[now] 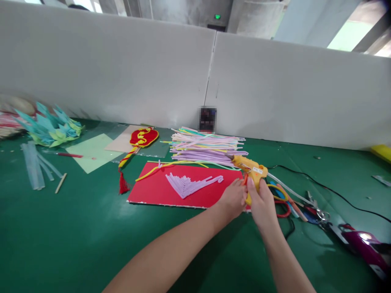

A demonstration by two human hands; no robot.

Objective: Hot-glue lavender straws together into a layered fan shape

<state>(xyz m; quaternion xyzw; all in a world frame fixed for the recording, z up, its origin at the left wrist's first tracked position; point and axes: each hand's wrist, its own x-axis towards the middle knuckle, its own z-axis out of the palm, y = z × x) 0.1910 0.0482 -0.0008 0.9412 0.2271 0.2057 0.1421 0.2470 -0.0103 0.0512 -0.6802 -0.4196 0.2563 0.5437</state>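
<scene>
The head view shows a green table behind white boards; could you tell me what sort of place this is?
Probably a craft workstation: a yellow glue gun in the right hand, a heap of pastel pipe cleaners, and a red board with lilac strips stuck on.

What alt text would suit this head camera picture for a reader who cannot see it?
Two bare hands, left hand and right hand, hold a yellow glue gun at the edge of a red board bearing purple pipe cleaners. A pile of pastel pipe cleaners lies behind on the green table.
</scene>
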